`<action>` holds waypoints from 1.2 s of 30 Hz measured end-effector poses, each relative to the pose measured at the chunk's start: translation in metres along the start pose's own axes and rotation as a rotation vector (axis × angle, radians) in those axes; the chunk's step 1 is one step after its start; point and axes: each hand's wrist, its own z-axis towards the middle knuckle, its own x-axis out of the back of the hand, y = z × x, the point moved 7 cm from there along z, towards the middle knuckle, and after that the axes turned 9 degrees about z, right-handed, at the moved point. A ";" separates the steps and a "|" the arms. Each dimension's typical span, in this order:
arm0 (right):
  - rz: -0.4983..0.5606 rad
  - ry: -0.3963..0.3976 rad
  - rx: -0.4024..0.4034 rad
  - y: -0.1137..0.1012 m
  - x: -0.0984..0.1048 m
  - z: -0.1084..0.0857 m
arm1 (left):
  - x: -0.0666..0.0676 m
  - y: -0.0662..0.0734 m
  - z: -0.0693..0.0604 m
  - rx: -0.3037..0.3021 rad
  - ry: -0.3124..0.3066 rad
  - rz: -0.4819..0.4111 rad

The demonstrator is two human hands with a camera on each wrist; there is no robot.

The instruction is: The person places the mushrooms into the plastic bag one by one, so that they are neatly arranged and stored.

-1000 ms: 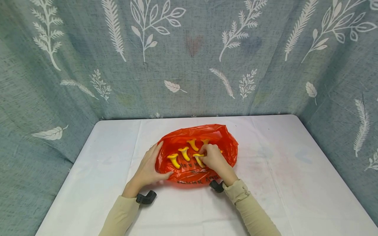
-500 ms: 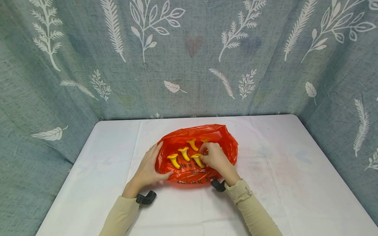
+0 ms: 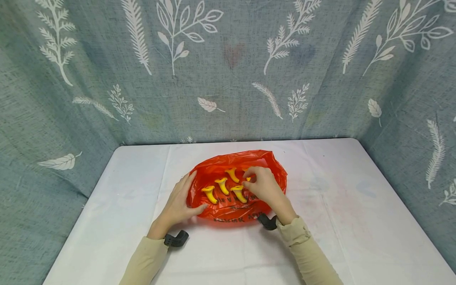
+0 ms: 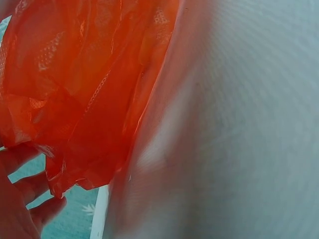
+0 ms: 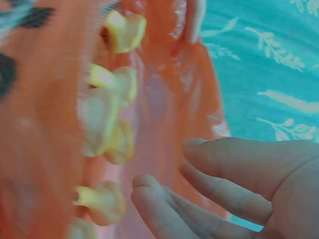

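Observation:
A red plastic bag (image 3: 228, 213) with dark lettering lies on its side, its mouth spread wide. Several yellow chanterelle mushrooms (image 3: 221, 185) lie inside, one (image 3: 238, 194) just left of my right fingers. My right hand (image 3: 263, 184) hovers at the bag's mouth; in the right wrist view its thumb and fingers (image 5: 227, 157) stand apart with nothing between them, beside the mushrooms (image 5: 119, 134). My left hand (image 3: 178, 202) touches the bag's left side, thumb toward the near rim and fingers along the far left edge. Its spread fingers (image 4: 32, 186) touch the bag (image 4: 89, 99) in the left wrist view.
A white cloth covers the table (image 3: 356, 221). Grey-green curtains (image 3: 228, 79) with white leaf prints stand behind and at both sides. Black camera mounts (image 3: 176, 238) sit on both wrists, below beige sleeves.
My right hand has let go of the nearest mushroom and drawn slightly back and right, its fingers parting. My left hand and the bag stay almost still.

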 end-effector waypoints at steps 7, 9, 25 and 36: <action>-0.009 0.081 0.055 -0.016 0.024 -0.007 | 0.005 0.002 0.002 -0.010 0.021 0.011; -0.006 0.101 0.058 -0.021 0.032 -0.009 | 0.008 0.004 0.004 -0.026 0.042 0.014; 0.024 0.269 0.341 -0.046 0.100 -0.027 | 0.037 0.013 0.011 -0.104 0.153 0.095; -0.127 0.520 0.611 -0.028 0.155 -0.050 | 0.100 0.017 0.009 -0.167 0.273 0.274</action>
